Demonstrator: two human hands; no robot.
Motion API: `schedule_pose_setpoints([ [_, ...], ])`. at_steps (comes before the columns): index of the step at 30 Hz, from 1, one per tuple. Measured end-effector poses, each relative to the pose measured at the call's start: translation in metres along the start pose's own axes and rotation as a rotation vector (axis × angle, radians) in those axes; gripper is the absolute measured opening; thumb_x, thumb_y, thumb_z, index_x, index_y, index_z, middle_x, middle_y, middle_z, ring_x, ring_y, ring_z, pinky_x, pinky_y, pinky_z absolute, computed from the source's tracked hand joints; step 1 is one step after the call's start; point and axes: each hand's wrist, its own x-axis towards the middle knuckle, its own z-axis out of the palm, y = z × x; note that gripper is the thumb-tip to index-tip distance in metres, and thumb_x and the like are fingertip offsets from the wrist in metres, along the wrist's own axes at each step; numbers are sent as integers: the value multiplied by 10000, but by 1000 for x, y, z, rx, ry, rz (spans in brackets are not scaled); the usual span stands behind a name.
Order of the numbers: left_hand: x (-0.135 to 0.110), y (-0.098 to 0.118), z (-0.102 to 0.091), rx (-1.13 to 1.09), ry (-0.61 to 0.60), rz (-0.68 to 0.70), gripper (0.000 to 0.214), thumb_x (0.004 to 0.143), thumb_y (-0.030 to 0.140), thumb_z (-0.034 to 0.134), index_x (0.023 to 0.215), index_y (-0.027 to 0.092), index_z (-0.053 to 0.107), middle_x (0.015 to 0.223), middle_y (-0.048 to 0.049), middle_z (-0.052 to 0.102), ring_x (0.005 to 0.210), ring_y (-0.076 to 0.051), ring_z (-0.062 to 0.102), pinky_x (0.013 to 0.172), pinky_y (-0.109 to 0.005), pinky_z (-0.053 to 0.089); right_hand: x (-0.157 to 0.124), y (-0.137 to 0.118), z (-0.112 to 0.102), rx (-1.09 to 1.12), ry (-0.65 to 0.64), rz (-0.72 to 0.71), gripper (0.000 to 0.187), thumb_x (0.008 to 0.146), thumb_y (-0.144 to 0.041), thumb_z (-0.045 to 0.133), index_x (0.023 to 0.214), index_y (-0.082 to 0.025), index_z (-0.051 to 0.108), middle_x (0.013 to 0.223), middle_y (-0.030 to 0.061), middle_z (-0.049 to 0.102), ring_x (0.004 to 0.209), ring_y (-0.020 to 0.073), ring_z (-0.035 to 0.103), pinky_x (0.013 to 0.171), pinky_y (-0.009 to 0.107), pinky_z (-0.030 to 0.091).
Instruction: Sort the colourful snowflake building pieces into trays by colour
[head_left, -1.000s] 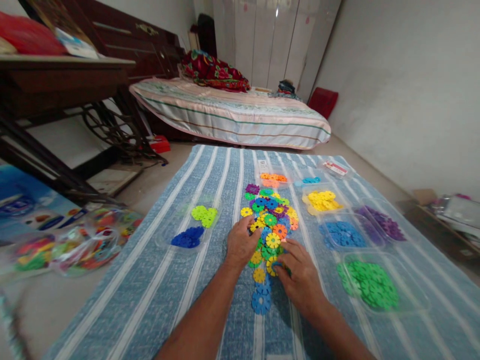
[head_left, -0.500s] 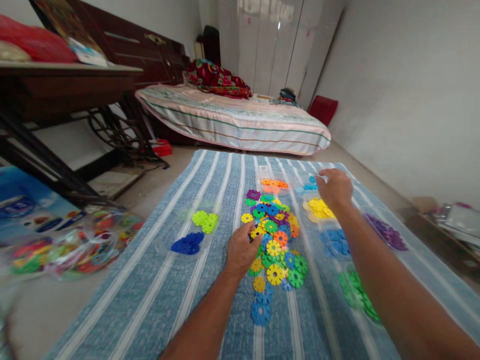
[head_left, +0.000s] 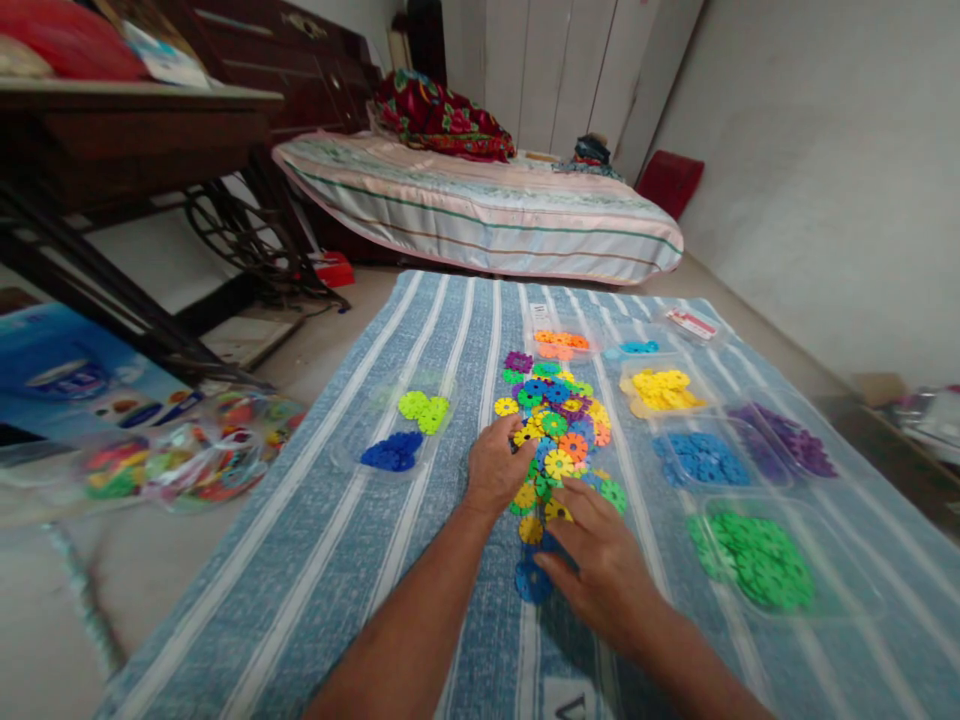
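Observation:
Flower-shaped plastic discs in mixed colours lie in a loose pile (head_left: 559, 462) on the striped cloth. My left hand (head_left: 496, 467) rests at the pile's left side, thumb and index finger apart beside a yellow disc (head_left: 527, 432). Over the near end of the pile reaches my right hand (head_left: 600, 550), its fingers spread and nothing seen held in them. Its thumb is close to a blue disc (head_left: 532, 582), and its fingers partly cover another yellow disc (head_left: 557, 510). What lies under both palms is hidden.
Clear trays on the right hold green discs (head_left: 761, 560), blue discs (head_left: 701, 458), purple discs (head_left: 795, 440) and yellow discs (head_left: 664, 390). Orange discs (head_left: 561, 344) and light-blue discs (head_left: 639, 347) sit at the back. A left tray (head_left: 444, 455) has lime and dark-blue ones.
My right hand has come back from the light-blue tray at the back right to the near end of the pile. My left hand stays beside the pile. The view has tilted downward.

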Motion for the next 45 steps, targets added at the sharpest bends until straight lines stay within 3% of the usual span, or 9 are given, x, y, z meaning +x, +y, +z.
schedule_pose_setpoints([
  [4,0,0,1,-1,0,-11,320,767,249,620,1081,199,591,1042,-47,681,968,-193,628,831,-316,505,-13,-9,11,-92,-47,32,212,736,-216,693,938,-163,655,1210,143,604,1227,337,470,960,525,462],
  [14,0,0,1,-4,-1,-20,312,762,246,627,1071,216,595,1033,-31,681,956,-184,631,816,-303,505,-24,-2,13,-28,200,-170,147,856,-104,537,911,-190,643,1066,103,684,1154,242,571,928,452,518],
  [20,0,0,2,-12,-4,-29,323,769,261,622,1086,208,593,1044,-39,682,973,-189,629,822,-307,506,-13,22,-30,-66,226,-144,125,858,-102,534,889,-176,630,1074,115,667,1134,231,577,927,436,531],
  [27,0,1,2,-11,-1,-25,336,764,258,617,1094,197,603,1036,-49,682,969,-198,630,832,-319,509,7,91,-97,-599,437,122,72,853,-224,591,842,-173,642,999,138,675,1055,301,605,917,525,485],
  [30,0,1,1,-7,3,-21,336,756,248,621,1088,203,609,1031,-44,683,956,-198,631,831,-319,509,1,72,-79,-495,412,82,94,859,-242,590,889,-170,642,976,138,673,1020,293,613,886,503,506],
  [34,0,1,1,0,2,-17,319,757,239,623,1075,207,606,1029,-36,681,942,-186,628,823,-308,504,-15,10,-27,-126,198,-5,107,854,-220,587,942,-183,635,1102,120,640,1164,275,532,935,478,488],
  [37,0,1,1,0,-7,-7,296,763,243,622,1056,203,604,1014,-32,679,928,-178,629,812,-299,503,-23,-23,3,-67,101,-3,161,813,-274,642,930,-163,645,1165,143,612,1220,302,478,972,496,446],
  [41,0,0,1,-8,4,0,299,764,245,624,1056,189,600,1017,-44,679,933,-185,631,804,-302,506,-26,-32,19,-96,37,20,356,751,-376,712,1002,-131,653,1198,161,607,1226,325,465,1011,497,398],
  [45,0,0,1,-13,2,2,299,762,236,625,1056,192,601,1025,-48,683,950,-189,632,811,-305,507,-28,-30,27,-100,77,7,334,780,-333,687,1033,-118,644,1151,143,635,1213,305,482,1021,473,386],
])
